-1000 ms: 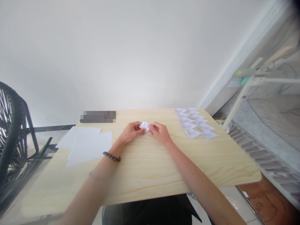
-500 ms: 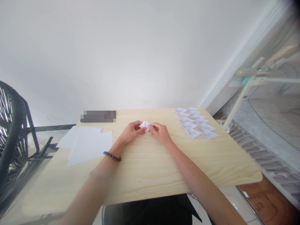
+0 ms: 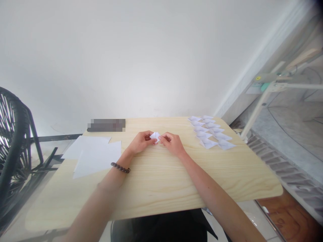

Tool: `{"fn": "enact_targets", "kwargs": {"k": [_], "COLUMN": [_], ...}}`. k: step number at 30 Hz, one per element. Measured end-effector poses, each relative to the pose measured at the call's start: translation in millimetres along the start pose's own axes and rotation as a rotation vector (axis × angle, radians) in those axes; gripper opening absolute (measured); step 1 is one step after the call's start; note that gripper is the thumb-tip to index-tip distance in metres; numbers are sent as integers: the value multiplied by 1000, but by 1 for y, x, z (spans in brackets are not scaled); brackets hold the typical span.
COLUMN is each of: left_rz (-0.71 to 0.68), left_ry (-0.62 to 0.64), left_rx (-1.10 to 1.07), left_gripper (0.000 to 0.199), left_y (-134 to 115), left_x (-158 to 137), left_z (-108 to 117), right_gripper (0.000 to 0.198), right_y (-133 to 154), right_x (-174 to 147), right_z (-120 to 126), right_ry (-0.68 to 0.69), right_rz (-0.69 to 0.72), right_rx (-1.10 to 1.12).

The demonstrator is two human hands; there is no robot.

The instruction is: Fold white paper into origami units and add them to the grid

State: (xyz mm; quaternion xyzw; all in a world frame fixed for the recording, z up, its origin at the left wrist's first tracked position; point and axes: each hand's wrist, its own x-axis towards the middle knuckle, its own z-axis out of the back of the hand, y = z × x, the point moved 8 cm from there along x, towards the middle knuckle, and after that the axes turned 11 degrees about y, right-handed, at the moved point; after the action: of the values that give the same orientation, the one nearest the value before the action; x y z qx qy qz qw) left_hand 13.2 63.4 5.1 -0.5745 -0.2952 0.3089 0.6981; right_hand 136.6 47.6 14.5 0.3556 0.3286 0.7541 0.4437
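A small folded white paper (image 3: 155,135), diamond-shaped with a crease down its middle, is held between my two hands above the wooden table (image 3: 161,181). My left hand (image 3: 142,142) pinches its left side, thumb in front and fingers behind. On the other side my right hand (image 3: 172,142) grips the right corner between thumb and fingertips. The paper's lower part is partly covered by the fingers. Two rows of folded paper boats (image 3: 207,143) stand on the right of the table.
Loose white sheets (image 3: 101,158) overlap at the table's left. Behind them, a dark pixelated object (image 3: 106,125) lies near the back edge. A black woven chair (image 3: 15,141) stands to the left, and a white metal frame (image 3: 259,107) to the right. The wall (image 3: 151,60) rises behind.
The folded paper has tilted slightly and shifted a touch left between my fingers. Both hands keep their hold in nearly the same place.
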Motion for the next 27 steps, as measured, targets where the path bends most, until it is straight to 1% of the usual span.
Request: {"fn": "enact_targets", "kwargs": {"k": [5,10,13,16,19,24,27], "left_rz": [1,-19,-48,-60,-58,-117,-164], "left_ry": [-44,-64,-108,-154,-162,-158,-145], "left_rx": [42,31,58,132,221,443,535], "left_gripper": [27,32,32,32,31,27,27], "left_y": [2,-6,-10,-11,-12,-26,-33], "left_x": [0,0,-1,-3,-4,-6,-8], "left_z": [3,1,4,8,9,4,-1], "right_gripper": [25,25,23,20,18,19,19], "right_y": [9,10,10,12,15,18,18], "right_x": [-1,-1,-1,-2,-2,-3,-4], "right_z": [1,2,2,2,3,2,4], "right_ry": [-41,-79,-81,-107,-136,-134,-149], "right_rz": [68,78,88,103,128,137,128], "right_rx": [-116,-105,-101,-119,-139,-183,-211]}}
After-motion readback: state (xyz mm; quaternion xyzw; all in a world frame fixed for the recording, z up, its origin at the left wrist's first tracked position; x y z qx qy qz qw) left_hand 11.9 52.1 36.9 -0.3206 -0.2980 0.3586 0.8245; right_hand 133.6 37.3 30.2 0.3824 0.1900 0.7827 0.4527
